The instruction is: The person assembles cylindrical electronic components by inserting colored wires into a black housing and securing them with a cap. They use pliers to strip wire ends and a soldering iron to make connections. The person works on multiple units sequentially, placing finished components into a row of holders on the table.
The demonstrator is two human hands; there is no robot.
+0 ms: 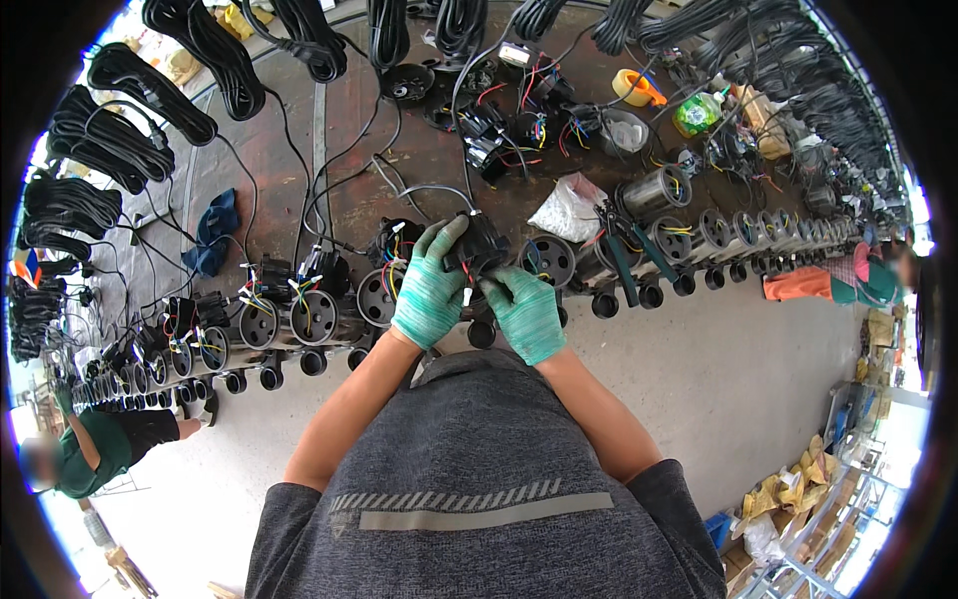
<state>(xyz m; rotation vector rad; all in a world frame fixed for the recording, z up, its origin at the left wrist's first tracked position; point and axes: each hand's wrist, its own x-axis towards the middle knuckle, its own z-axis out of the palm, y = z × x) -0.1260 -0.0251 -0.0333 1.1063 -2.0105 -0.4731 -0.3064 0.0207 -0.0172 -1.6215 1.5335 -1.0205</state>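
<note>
My left hand (431, 290), in a green-and-white knit glove, grips the left side of a black plastic housing (486, 242). A black power cord runs into its far side. Gloved the same way, my right hand (526, 311) has its fingers bent around the near right part of the housing. A short red wire with a white connector (467, 297) hangs between my hands. Just left of my left hand is a round metal casing (377, 297) with holes in its end. Another casing (548, 261) lies right of the housing. My fingers partly hide the housing's underside.
Cylindrical casings with coloured wires line the bench edge both ways. Pliers (617, 258), a bag of white pieces (570, 208), orange tape (637, 88), a green bottle (698, 114) and a blue cloth (212, 232) lie about. Bundled cords (207, 50) ring the far side. Co-workers stand far left and right.
</note>
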